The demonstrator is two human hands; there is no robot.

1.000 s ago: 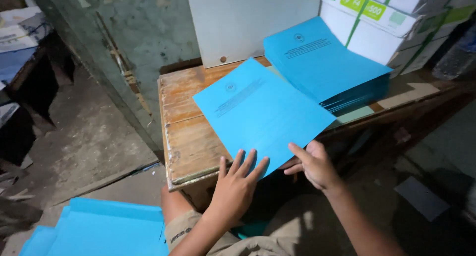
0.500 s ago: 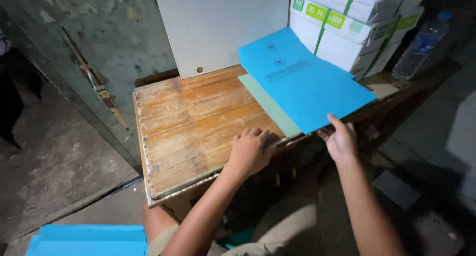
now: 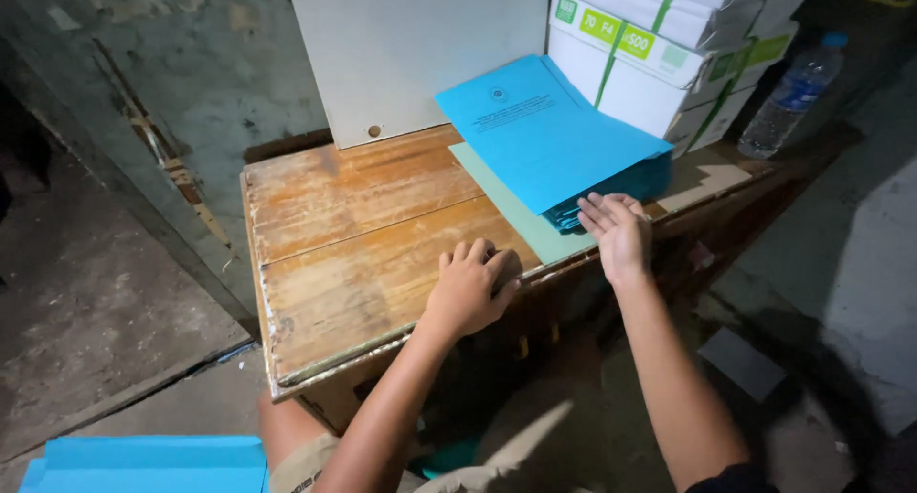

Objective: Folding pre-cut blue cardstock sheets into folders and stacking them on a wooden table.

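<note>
The open right hand (image 3: 618, 233) lies flat against the blue paper stack (image 3: 549, 135), whose long side slants away from it, while the left hand (image 3: 473, 285) rests curled and empty on the wooden table (image 3: 344, 235).

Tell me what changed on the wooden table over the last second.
The loose blue sheet went from the table's middle rightward onto the blue stack. The right hand, which had gripped its edge, has let go and lies flat against the stack. The left hand came off the sheet and rests curled on the bare wooden table. The white paper boxes stayed put.
</note>
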